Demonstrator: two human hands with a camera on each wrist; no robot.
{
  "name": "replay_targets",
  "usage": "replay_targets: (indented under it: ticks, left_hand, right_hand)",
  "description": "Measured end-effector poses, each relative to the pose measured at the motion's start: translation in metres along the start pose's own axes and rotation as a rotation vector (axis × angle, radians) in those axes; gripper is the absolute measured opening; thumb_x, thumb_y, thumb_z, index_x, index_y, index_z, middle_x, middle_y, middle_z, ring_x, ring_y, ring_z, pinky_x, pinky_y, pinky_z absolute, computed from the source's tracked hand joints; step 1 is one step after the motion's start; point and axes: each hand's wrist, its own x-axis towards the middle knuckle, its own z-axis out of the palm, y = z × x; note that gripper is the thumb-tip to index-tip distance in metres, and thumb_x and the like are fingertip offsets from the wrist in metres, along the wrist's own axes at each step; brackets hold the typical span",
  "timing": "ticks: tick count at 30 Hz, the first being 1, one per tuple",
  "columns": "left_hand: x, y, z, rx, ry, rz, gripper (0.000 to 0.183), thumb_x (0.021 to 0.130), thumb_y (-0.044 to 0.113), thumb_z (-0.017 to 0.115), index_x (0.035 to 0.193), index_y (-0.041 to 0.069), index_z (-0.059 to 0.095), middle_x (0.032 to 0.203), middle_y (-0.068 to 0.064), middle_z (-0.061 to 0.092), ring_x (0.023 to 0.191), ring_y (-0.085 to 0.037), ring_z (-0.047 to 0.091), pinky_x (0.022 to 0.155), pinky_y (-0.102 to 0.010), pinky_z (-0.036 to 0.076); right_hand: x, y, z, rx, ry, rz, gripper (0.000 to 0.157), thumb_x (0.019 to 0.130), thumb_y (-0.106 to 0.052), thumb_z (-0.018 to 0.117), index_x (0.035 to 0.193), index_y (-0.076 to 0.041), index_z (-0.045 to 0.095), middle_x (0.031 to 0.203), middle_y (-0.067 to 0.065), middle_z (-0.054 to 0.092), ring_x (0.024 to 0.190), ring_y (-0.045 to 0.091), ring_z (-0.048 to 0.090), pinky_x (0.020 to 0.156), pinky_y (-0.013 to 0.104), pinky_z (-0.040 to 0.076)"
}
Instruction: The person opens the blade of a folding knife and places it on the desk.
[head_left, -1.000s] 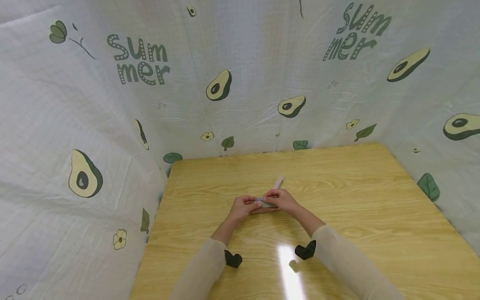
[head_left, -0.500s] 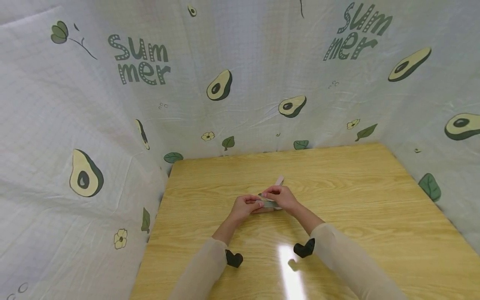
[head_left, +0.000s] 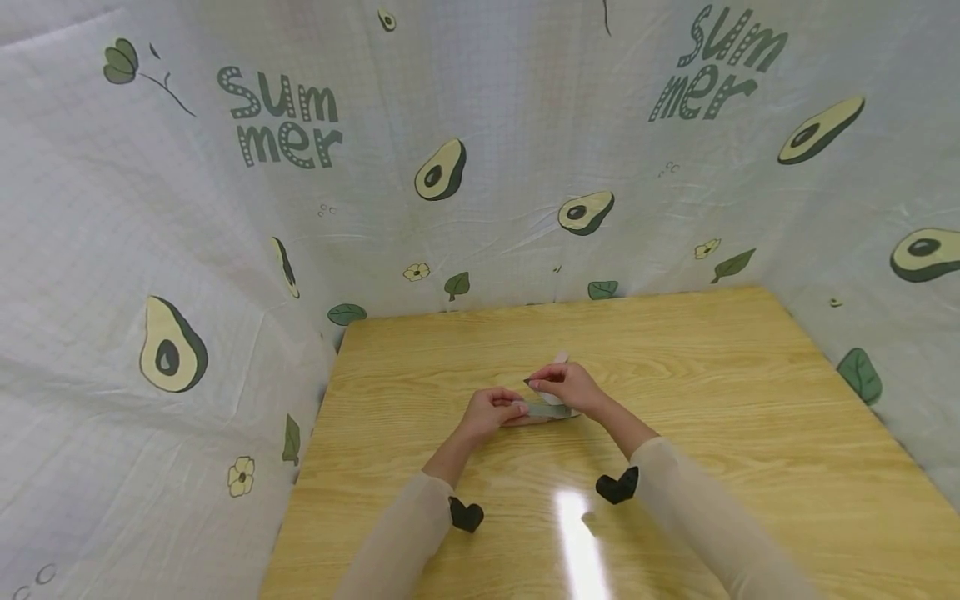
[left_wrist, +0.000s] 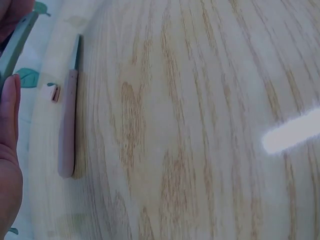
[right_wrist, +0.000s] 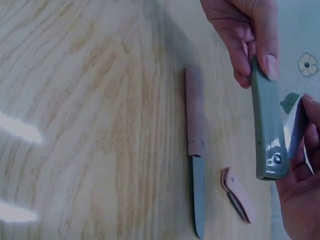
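Observation:
A folding knife with a green handle (right_wrist: 269, 120) is held above the table. My left hand (head_left: 491, 414) grips the handle's far end, thumb on its flat side in the right wrist view. My right hand (head_left: 573, 389) pinches the blade (right_wrist: 296, 125), which stands partly swung out from the handle at an angle. Below them lies a pink-handled folding knife (right_wrist: 196, 112) with its blade (right_wrist: 199, 195) straight out. A smaller-looking pink folding piece (right_wrist: 239, 195) lies beside it, a dark edge along one side. In the left wrist view only part of the green handle (left_wrist: 16, 42) shows.
The wooden table (head_left: 420, 358) stretches around both hands, with a bright light reflection (head_left: 577, 533) near the front. White cloth (head_left: 510, 250) with avocado prints hangs behind the table and along both sides.
My right hand has moved up and slightly right, away from the green handle, and the blade has swung outward with it. My left hand stays almost where it was.

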Motion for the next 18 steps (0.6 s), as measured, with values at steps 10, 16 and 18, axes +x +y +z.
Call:
replay_targets:
  ticks: [10,16,18]
  left_hand:
    - [-0.001,-0.001,-0.001,-0.073,-0.018,0.017,0.023,0.088,-0.002,0.066,0.108,-0.012,0.061,0.085,-0.006,0.065,0.080,-0.012,0.068,0.088,-0.038,0.057]
    - [-0.004,-0.002,-0.008,-0.062,0.017,0.006,0.024,0.088,0.000,0.067,0.109,-0.011,0.061,0.085,-0.006,0.064,0.079,-0.011,0.067,0.086,-0.034,0.058]
    - [-0.005,-0.002,-0.011,-0.062,0.027,0.012,0.025,0.088,0.000,0.066,0.110,-0.012,0.060,0.084,-0.005,0.064,0.078,-0.010,0.067,0.087,-0.036,0.058]
  right_hand:
    - [0.000,-0.006,-0.022,0.033,-0.012,0.009,0.023,0.094,-0.013,0.063,0.109,0.004,0.065,0.091,0.014,0.069,0.080,0.022,0.066,0.077,0.045,0.058]
    - [-0.007,0.000,-0.037,0.079,-0.018,-0.002,0.024,0.094,-0.014,0.063,0.108,0.005,0.058,0.084,0.002,0.064,0.076,0.013,0.066,0.076,0.041,0.060]
    - [-0.010,0.004,-0.042,0.119,-0.016,-0.006,0.025,0.095,-0.013,0.062,0.108,0.007,0.055,0.083,0.001,0.064,0.078,0.016,0.068,0.076,0.038,0.060]
